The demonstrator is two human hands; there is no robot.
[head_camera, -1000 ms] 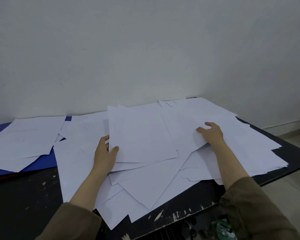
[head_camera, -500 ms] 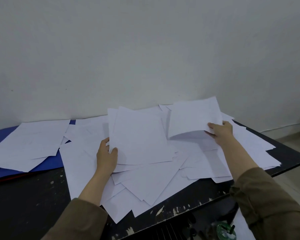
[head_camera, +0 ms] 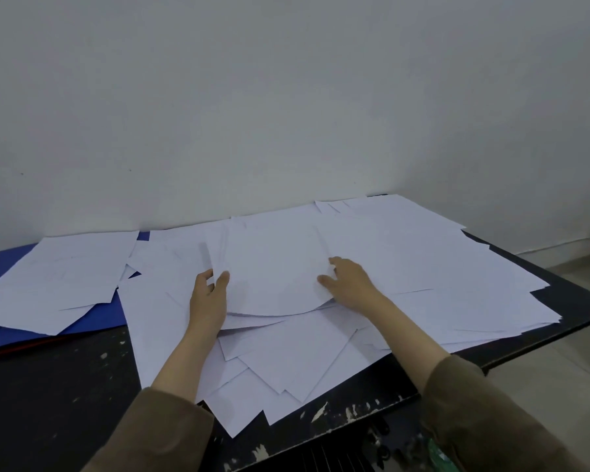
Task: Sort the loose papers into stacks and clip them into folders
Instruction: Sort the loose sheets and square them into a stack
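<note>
Sheet lifted 0.5 s ago now laid on stack (head_camera: 273, 277), pinched by left hand (head_camera: 207, 298), right hand (head_camera: 351, 284) flat; blue folder (head_camera: 48, 330) left of stack unfilled, sorting barely begun.

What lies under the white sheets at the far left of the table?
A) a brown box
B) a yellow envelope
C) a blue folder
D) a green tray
C: a blue folder shows from under the white sheets at the left end of the dark table, while both hands work on the pile further right.

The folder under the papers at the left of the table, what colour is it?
Blue; the folder shows in the head view, mostly covered by white papers.
</note>
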